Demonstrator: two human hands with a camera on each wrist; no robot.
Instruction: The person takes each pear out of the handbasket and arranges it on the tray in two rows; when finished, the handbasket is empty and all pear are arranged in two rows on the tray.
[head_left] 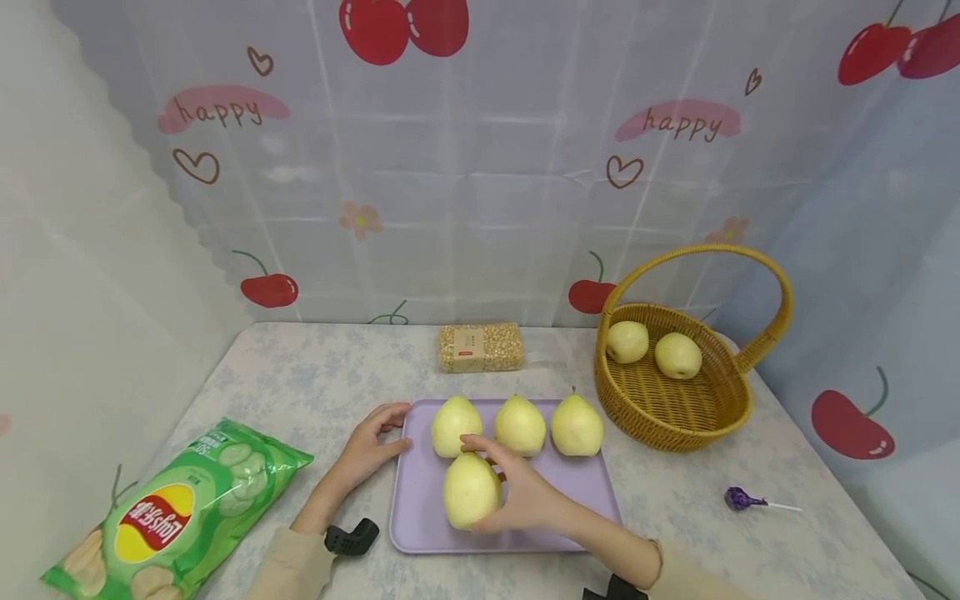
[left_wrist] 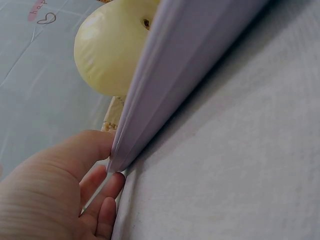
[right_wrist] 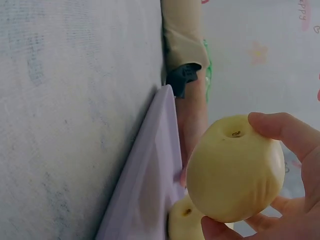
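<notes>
My right hand [head_left: 528,492] grips a pale yellow pear [head_left: 471,492] between thumb and fingers over the front of the lilac tray [head_left: 427,533]. In the right wrist view this pear [right_wrist: 235,170] is tilted, held off the tray, its dimpled end showing. Behind it a row of three pears, left [head_left: 456,427], middle [head_left: 521,427] and right [head_left: 577,426], stands on the tray. At the tray's left edge, my left hand [head_left: 373,442] touches the rim near the far corner with thumb and fingertips. The left wrist view shows the thumb [left_wrist: 95,147] against the rim, the other fingers loosely bent.
A wicker basket [head_left: 675,437] with a tall handle stands right of the tray, two pears [head_left: 678,356] inside. Behind the tray lies a packet of yellow grains [head_left: 498,347]. A green chip bag [head_left: 187,508] lies at the left, a purple lollipop [head_left: 741,498] at the right.
</notes>
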